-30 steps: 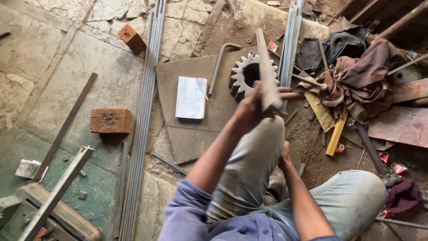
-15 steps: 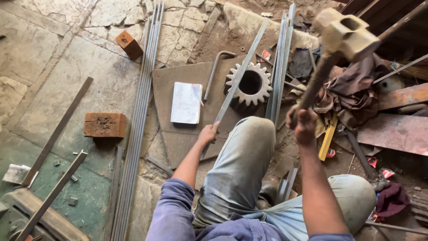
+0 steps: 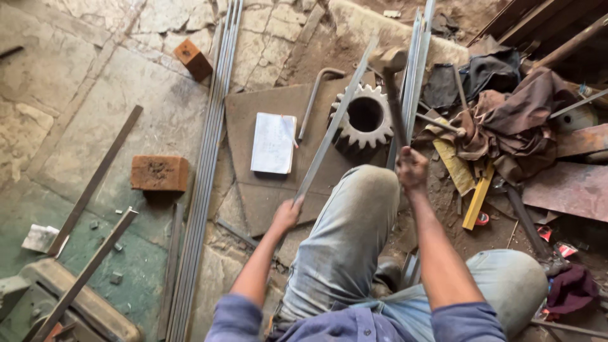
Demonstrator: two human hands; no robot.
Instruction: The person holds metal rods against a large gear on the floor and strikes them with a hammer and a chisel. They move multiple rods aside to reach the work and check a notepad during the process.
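Here, reading from the left of the frame, a brick (image 3: 159,173) and a long bundle of thin steel rods (image 3: 206,171) lie on the stone floor, well apart from the work. At centre, the left hand (image 3: 287,214) is closed around the near end of a flat steel strip (image 3: 332,123), which runs up and to the right across a dark steel plate (image 3: 253,111) and rests over the rim of a large gear wheel (image 3: 365,120). A white notebook (image 3: 273,143) lies on the plate just beside the strip. Right of centre, the right hand (image 3: 412,170) is clenched on the handle of a hammer (image 3: 387,62), whose head sits at the strip's far end in the upper middle of the frame (whether it actually touches the metal I cannot tell, as the head is slightly blurred).

The risks, as I judge them: the strip is only propped on the gear, so an off-centre blow could make it spring or twist in the left hand's grip. A glancing strike might slide the hammer toward the bent knee (image 3: 370,183) just below. The rags and scrap (image 3: 506,120) at the right leave little room for the swing.
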